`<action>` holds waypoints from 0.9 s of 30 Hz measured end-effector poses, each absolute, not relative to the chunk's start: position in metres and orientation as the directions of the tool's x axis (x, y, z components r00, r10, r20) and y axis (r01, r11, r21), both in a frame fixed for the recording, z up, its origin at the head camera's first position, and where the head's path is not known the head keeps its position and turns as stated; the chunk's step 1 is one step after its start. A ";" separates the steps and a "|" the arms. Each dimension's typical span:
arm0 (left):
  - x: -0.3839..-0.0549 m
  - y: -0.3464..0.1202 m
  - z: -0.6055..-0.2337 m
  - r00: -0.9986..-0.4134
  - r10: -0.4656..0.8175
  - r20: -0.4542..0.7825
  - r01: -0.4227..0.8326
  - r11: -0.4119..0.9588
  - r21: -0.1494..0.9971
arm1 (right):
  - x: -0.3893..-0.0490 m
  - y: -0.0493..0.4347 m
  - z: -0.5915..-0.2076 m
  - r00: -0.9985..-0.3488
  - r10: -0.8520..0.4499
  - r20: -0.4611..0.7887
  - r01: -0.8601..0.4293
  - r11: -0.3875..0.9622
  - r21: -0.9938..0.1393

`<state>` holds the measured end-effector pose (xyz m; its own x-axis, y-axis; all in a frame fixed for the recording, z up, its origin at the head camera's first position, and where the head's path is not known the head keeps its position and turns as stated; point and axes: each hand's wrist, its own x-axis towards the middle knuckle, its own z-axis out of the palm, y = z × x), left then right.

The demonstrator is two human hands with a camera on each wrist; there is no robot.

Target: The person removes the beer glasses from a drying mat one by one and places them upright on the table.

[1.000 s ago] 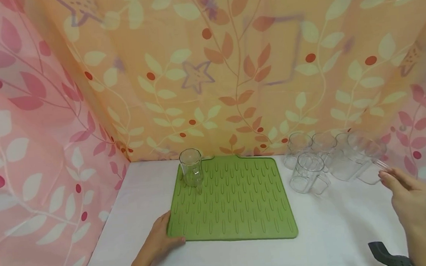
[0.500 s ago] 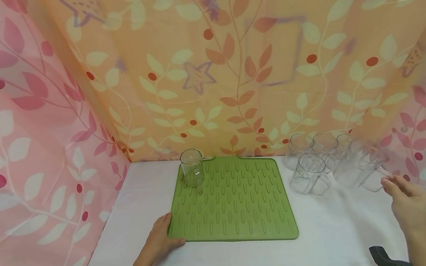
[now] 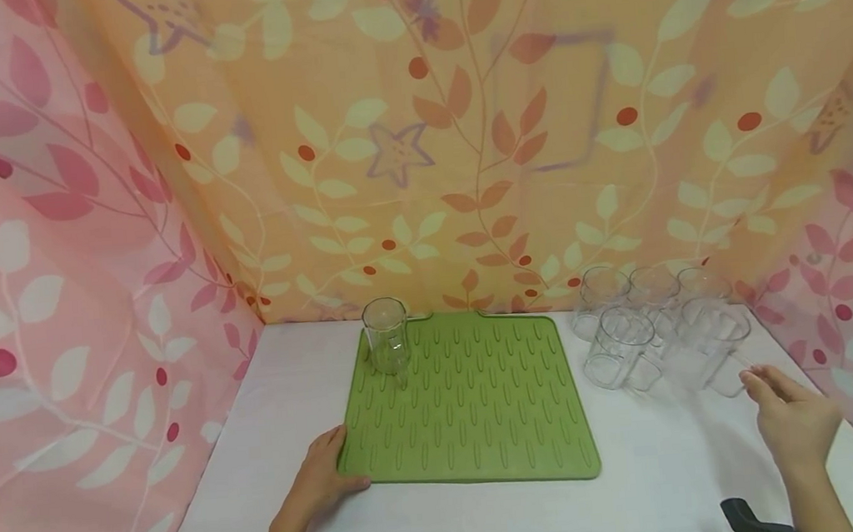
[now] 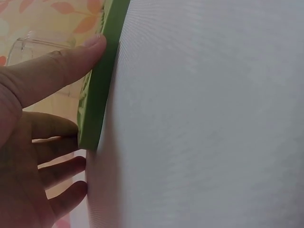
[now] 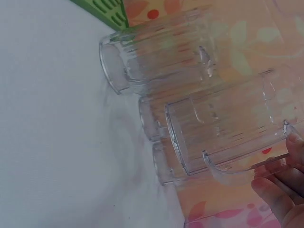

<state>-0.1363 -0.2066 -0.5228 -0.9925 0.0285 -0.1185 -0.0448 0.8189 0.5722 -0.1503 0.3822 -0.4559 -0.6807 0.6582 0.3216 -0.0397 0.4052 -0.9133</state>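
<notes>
My right hand (image 3: 798, 420) pinches the handle of a clear glass mug (image 3: 711, 342) at the right of the table. In the right wrist view the fingers (image 5: 270, 190) hold that handle, and the mug's base is close to the white cloth. At the left, my left hand (image 3: 321, 475) holds the front left corner of a green ribbed drying mat (image 3: 467, 405), thumb (image 4: 71, 64) along its front edge and fingertips against its left side. Another clear mug (image 3: 386, 336) stands upright on the mat's back left corner.
Several more clear mugs stand in a group at the back right, including a near one (image 3: 619, 347) left of the held mug and one behind (image 3: 603, 294). A white cloth (image 3: 454, 523) covers the table. Patterned curtains (image 3: 318, 224) enclose its back and sides.
My right hand has moved left and slightly toward me, bringing the held mug beside the other mugs and lower in the view. The left hand and the mat stay in place.
</notes>
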 end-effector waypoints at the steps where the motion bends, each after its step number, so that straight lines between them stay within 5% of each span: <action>1: -0.136 -0.207 -0.523 -0.993 0.027 -0.119 -0.046 0.820 0.570 | -0.151 0.381 -0.458 -0.686 0.661 0.303 -0.020 0.400 -0.916; 16: -0.139 -0.204 -0.520 -0.993 0.020 -0.117 -0.049 0.829 0.557 | -0.163 0.373 -0.492 -0.696 0.695 0.181 0.054 0.301 -0.952; 27: -0.139 -0.205 -0.519 -0.992 0.018 -0.128 -0.056 0.832 0.551 | -0.166 0.368 -0.506 -0.717 0.664 0.212 0.044 0.346 -0.937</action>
